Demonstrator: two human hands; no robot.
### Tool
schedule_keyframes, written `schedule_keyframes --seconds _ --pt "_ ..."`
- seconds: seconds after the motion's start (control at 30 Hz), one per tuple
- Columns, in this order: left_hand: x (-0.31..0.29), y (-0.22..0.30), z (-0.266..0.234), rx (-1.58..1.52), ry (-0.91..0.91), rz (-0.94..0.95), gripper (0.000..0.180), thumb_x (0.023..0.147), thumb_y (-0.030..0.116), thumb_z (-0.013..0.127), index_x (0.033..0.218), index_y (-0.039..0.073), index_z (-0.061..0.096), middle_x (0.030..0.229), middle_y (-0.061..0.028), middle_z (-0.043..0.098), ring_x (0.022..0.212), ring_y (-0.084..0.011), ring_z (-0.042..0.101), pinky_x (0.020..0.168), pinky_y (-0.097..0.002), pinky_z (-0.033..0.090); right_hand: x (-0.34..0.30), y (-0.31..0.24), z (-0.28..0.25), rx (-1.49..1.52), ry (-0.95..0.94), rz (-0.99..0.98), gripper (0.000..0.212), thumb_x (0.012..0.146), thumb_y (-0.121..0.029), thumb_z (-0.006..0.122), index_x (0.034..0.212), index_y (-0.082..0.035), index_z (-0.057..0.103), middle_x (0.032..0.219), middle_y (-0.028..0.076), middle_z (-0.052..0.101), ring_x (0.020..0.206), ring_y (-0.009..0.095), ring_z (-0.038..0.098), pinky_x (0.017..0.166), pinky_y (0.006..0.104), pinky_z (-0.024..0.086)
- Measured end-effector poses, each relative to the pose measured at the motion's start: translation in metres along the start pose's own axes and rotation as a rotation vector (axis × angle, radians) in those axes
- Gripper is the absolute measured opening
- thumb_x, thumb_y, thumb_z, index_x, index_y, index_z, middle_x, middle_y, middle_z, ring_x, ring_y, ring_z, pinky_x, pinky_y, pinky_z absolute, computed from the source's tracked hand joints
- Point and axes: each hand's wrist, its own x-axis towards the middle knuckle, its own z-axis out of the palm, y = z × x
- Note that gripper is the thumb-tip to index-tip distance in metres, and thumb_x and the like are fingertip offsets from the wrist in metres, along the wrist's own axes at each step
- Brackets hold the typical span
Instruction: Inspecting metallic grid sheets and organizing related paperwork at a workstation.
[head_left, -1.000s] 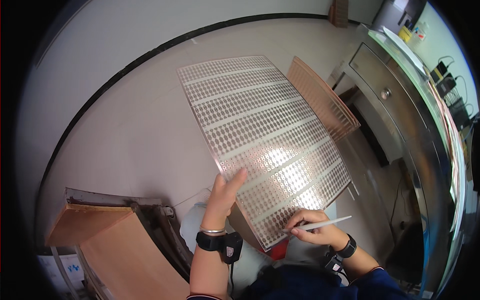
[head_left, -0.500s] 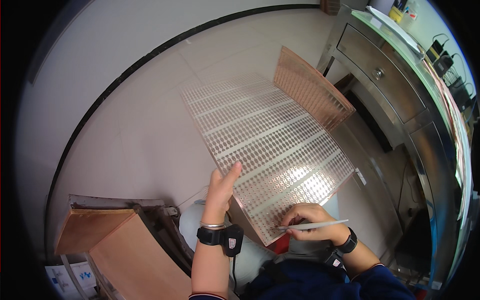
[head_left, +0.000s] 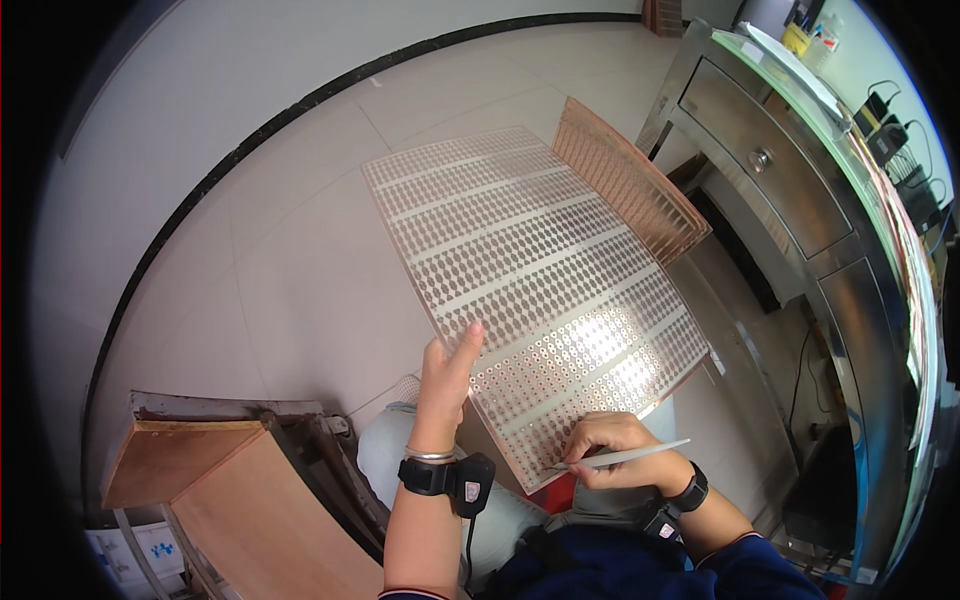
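Observation:
A large thin panel (head_left: pixel 515 240) with rows of small repeated metallic shapes and pale strips between them slants across my lap. My left hand (head_left: pixel 446 385) grips its left edge, thumb on top and fingers hidden beneath. Over the near corner, my right hand (head_left: pixel 612 447) pinches a slim white pen-like tool (head_left: pixel 640 453). The tool's tip points left at the small pads by the panel's lower edge; whether it touches them I cannot tell. Bright glare covers part of the panel above my right hand.
A second copper-coloured panel (head_left: pixel 630 185) stands behind the first, by a metal desk (head_left: pixel 765 150) with drawers on the right. Black adapters (head_left: pixel 885 130) and cables sit on the desk. At lower left is a wooden board piece (head_left: pixel 260 510). Pale floor tiles (head_left: pixel 280 250) reach a wall.
The panel's far end has settled from a blur into clear view. My right hand and the tool have shifted slightly down and left.

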Motion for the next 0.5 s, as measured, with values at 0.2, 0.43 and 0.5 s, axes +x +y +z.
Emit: schedule_keyframes --seconds 0.2,0.43,0.5 --pt "-0.0007 -0.0002 0.0006 0.0 0.037 -0.012 0.047 0.09 0.03 0.06 0.119 -0.005 0.05 0.113 -0.011 0.058 0.102 -0.0165 0.055 0.089 -0.0296 0.043 0.0014 0.0018 0.0006 -0.029 -0.006 -0.018 0.008 0.071 -0.007 0.066 0.072 -0.007 0.058 0.071 0.005 0.061 0.067 0.022 0.06 0.062 0.0311 0.047" --pt "-0.0035 -0.0005 -0.001 -0.391 -0.15 -0.074 0.045 0.091 0.024 0.058 0.124 -0.005 0.046 0.119 -0.011 0.056 0.108 -0.0185 0.054 0.094 -0.0312 0.042 0.0033 0.0004 0.0017 -0.026 0.057 -0.039 0.008 0.072 -0.007 0.066 0.072 -0.006 0.058 0.07 0.005 0.061 0.064 0.022 0.06 0.06 0.0298 0.047" --pt "-0.0055 -0.0004 0.0008 -0.328 -0.186 -0.061 0.047 0.091 0.023 0.058 0.127 -0.004 0.043 0.121 -0.0109 0.054 0.11 -0.0188 0.053 0.095 -0.0317 0.041 0.003 0.0003 0.002 -0.014 0.074 -0.017 0.007 0.073 -0.006 0.066 0.072 -0.006 0.059 0.07 0.005 0.061 0.064 0.021 0.06 0.059 0.0295 0.047"
